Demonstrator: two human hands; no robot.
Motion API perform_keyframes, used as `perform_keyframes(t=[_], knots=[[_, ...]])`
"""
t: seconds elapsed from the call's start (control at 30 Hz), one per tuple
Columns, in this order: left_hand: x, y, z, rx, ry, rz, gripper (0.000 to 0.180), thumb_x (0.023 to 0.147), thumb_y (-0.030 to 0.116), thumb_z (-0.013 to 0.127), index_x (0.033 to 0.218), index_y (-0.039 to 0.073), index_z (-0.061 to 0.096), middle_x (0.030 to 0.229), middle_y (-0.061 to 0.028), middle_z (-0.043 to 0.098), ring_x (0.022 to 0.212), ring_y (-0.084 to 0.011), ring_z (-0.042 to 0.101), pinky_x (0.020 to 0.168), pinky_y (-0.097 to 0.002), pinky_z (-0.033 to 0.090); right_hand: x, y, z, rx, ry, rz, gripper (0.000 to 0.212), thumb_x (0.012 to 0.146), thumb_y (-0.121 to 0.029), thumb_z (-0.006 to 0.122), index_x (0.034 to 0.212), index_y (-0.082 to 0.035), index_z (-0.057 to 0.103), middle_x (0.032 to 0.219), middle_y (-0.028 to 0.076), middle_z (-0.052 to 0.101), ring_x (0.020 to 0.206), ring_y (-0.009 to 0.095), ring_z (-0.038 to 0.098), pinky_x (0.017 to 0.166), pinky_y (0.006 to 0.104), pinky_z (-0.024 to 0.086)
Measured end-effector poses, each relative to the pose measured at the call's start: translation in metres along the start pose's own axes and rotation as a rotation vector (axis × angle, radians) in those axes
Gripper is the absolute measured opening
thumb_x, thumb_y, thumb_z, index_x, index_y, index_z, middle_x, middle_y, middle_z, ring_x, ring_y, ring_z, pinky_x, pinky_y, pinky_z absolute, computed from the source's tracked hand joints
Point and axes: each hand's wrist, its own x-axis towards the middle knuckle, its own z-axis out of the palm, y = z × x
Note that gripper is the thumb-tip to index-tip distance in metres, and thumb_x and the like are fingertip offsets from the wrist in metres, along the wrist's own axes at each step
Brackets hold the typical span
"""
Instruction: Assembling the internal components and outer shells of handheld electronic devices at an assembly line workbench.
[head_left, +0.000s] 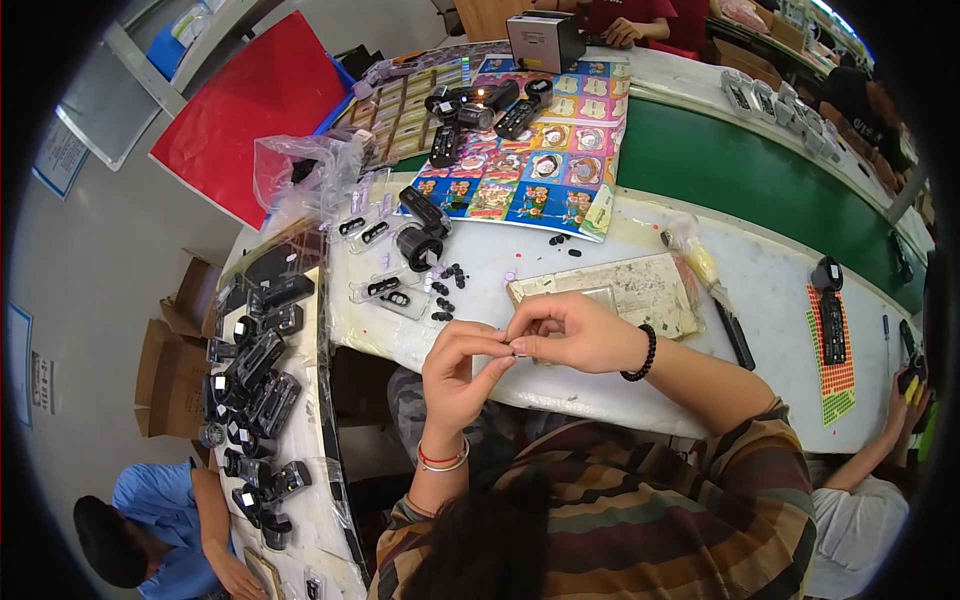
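My left hand [460,370] and my right hand [582,334] meet near the table's front edge, fingertips pinched together. Between them is a tiny dark piece [515,350], mostly covered by the fingers, so its kind cannot be made out. Just beyond my right hand lies a worn, pale wooden board [610,285]. Small black oval pieces [442,288] are scattered on the white tabletop left of the board. Beside them are clear plastic trays [392,296] holding black parts, and a black device with a round end [420,245].
Black devices [262,375] crowd the left side table, where a person in blue [165,520] sits. Colourful sticker sheets [510,190] carry more devices. A black-handled brush-like tool [735,325] lies right of the board. Another device rests on an orange dotted sheet [845,375]. A green strip [720,150] runs behind.
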Motion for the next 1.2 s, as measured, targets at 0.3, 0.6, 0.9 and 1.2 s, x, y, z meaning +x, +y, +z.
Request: perform_keyframes(t=[0.3,0.6,0.9,1.2], knots=[[0.007,-0.024,0.014,-0.112,0.17,-0.155,0.024,0.086,0.006,0.058,0.109,0.0,0.055,0.111,-0.0099,0.054,0.104,-0.0188,0.051,0.091,-0.0309,0.04,0.003,-0.012,-0.057,-0.453,0.179,-0.002,0.016,0.081,-0.015,0.066,0.088,-0.001,0.064,0.074,0.005,0.063,0.068,0.011,0.058,0.065,0.0267,0.048],[0.026,-0.038,0.036,0.512,-0.167,0.023,0.037,0.075,0.011,0.07,0.11,0.005,0.058,0.114,-0.0114,0.057,0.111,-0.029,0.05,0.096,-0.0373,0.038,-0.003,0.005,-0.075,-0.719,0.047,0.228,0.016,0.077,-0.017,0.067,0.08,-0.002,0.063,0.07,0.008,0.064,0.066,0.015,0.061,0.063,0.0284,0.049],[0.026,-0.041,0.038,0.571,-0.224,-0.007,0.029,0.075,0.012,0.07,0.102,0.005,0.061,0.104,-0.0098,0.058,0.101,-0.0281,0.052,0.09,-0.0347,0.039,0.001,0.008,-0.079,-0.653,0.04,0.249,0.017,0.073,-0.016,0.069,0.077,-0.002,0.06,0.069,0.008,0.062,0.065,0.016,0.059,0.06,0.0289,0.048],[0.025,-0.038,0.039,0.712,-0.215,0.16,0.016,0.075,0.011,0.068,0.091,0.008,0.067,0.098,-0.0074,0.059,0.097,-0.0266,0.054,0.085,-0.0361,0.042,0.003,0.018,-0.084,-0.79,0.018,0.161,0.024,0.069,-0.017,0.071,0.069,-0.003,0.051,0.069,0.009,0.054,0.064,0.023,0.052,0.058,0.0342,0.042]])
